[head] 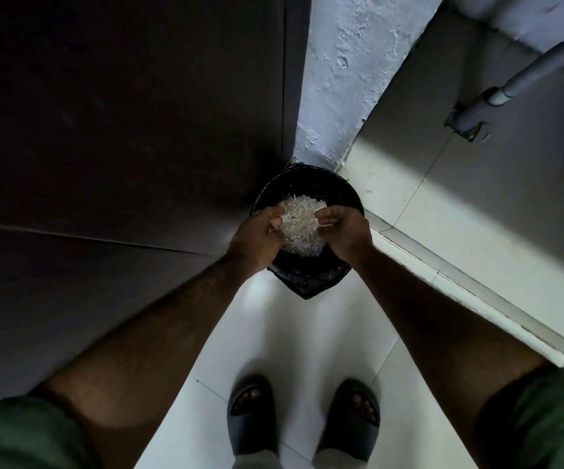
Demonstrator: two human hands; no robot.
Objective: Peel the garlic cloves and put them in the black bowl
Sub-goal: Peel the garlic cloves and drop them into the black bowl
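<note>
Both hands hold a pile of white garlic skins (302, 225) over a black bin (307, 279). The left hand (260, 236) cups it at 9 o'clock, the right hand (346, 231) at 3 o'clock.

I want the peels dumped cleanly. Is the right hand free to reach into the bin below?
Probably yes: the right hand is directly over the black-lined bin, beside the pale peels; nothing lies between, though the left hand crowds the other side.

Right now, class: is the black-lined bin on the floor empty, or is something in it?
Not empty. The black-lined bin holds a pale heap of papery scraps, visible between the left hand and right hand above it.
</note>
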